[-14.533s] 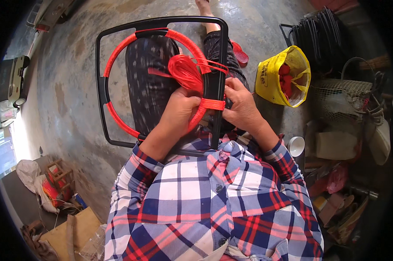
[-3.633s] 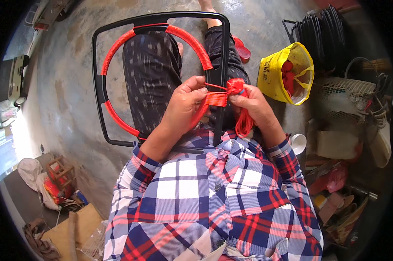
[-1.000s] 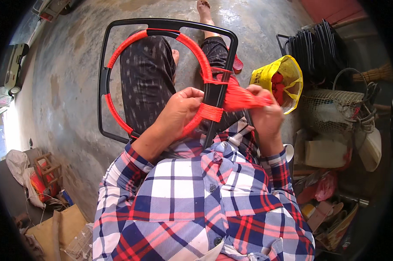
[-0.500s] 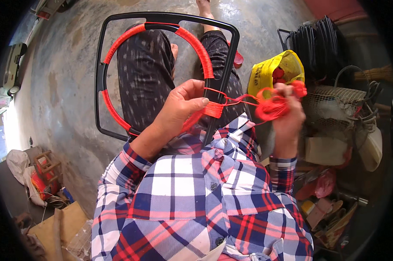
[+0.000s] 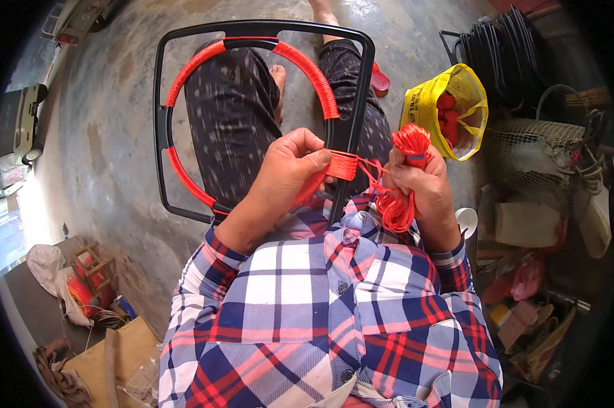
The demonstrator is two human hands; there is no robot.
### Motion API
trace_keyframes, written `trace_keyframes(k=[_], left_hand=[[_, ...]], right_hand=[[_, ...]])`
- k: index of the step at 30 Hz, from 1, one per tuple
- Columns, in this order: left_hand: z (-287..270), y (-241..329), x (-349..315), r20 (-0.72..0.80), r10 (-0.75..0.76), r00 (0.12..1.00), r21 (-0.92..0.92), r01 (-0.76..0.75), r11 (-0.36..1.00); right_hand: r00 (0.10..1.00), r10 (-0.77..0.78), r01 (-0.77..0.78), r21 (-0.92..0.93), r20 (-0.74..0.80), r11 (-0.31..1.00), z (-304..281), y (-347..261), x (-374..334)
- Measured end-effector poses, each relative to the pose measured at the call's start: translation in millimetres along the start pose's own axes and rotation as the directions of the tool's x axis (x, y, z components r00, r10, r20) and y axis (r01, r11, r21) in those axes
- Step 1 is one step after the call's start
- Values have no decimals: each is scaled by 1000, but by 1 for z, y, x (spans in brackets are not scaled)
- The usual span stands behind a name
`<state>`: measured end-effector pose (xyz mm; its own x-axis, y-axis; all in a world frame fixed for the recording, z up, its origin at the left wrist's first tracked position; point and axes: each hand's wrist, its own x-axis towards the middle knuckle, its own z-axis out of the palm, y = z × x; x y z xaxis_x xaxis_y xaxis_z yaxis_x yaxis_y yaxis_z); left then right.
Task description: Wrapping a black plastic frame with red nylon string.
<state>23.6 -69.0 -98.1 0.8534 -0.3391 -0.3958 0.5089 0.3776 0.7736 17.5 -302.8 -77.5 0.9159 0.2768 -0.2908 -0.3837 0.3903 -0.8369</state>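
A black frame [image 5: 252, 29], roughly square with rounded corners and a ring inside it, lies across my lap. Red cord [image 5: 305, 66] is wound tightly round several stretches of the ring; black gaps show between them. My left hand [image 5: 279, 178] pinches the ring's lower right part with thumb and fingers, at a fresh band of red windings [image 5: 342, 165]. In my right hand [image 5: 422, 187], right of the frame, is a bundle of red cord [image 5: 411, 141]. Loose loops hang below this hand, and strands run from it to the windings.
A yellow bag [image 5: 426, 109] with red cord inside stands on the floor at the right. Behind it are stacked black frames [image 5: 500, 58]. A wire mesh basket [image 5: 524, 146] sits farther right. At lower left lies a wooden board [image 5: 133, 350].
My right hand has come closer to the frame and lower, turning the cord bundle upright. The cord loop standing off the ring has been drawn in against the windings. My left hand keeps its pinch.
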Motion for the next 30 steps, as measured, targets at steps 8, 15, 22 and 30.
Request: trace_keyframes(k=[8,15,22,30], left_hand=[[-10,5,3,-43,-31,999,-132,25,991],[-15,8,9,4,-22,1000,-113,22,993],[-11,5,10,21,33,999,-208,-28,978],[1,6,8,-27,35,999,-98,-38,995]], right_hand=[[856,-212,339,201,-472,919,-164,-51,-19],[852,-422,476,120,-311,871,-320,-65,-113],[904,36,273,-640,427,718,-50,-2,-8],[969,-63,213,-683,238,698,9,32,48]])
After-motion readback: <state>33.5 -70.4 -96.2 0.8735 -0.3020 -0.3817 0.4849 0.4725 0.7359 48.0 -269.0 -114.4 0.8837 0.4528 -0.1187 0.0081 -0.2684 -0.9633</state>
